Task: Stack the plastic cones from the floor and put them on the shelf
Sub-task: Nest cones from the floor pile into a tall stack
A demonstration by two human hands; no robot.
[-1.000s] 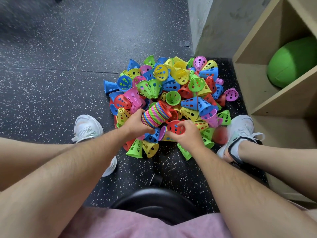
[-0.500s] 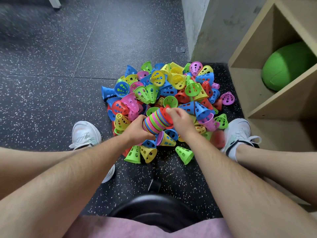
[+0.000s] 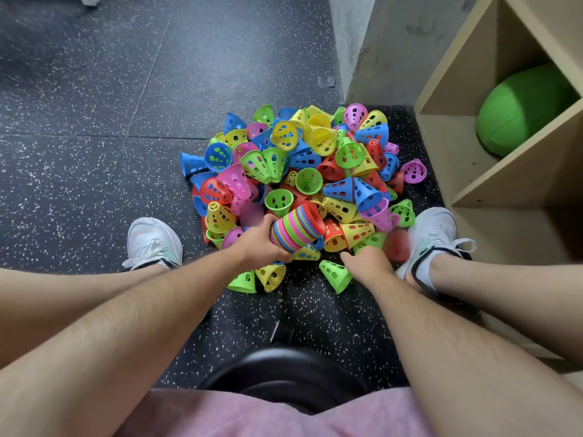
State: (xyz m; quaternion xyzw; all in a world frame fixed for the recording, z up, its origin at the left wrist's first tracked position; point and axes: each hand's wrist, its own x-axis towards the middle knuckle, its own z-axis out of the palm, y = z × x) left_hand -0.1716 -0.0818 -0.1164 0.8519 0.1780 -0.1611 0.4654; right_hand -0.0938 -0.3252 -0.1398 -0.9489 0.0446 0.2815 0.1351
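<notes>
here, pile (image 3: pixel 303 159): loose plastic cones of many colours heaped on the floor (image 3: pixel 94 152).
stack (image 3: pixel 298 230): nested cones, held tilted over the pile's near edge.
left hand (image 3: pixel 260 241): fingers wrapped round the stack's near end.
right hand (image 3: pixel 367 263): low at the pile's near edge, just beside a green cone (image 3: pixel 336 274); fingers hidden, grip cannot be told.
shelf (image 3: pixel 448 140): right of the pile, green ball (image 3: pixel 523 111) inside.

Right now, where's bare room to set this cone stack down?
Open floor lies left of the pile, beyond the left shoe. A strip runs between the nearest green cone and the black stool. The shelf board beside the green ball is bare. Crowded: from the stack in your left hand back to the wall.
</notes>
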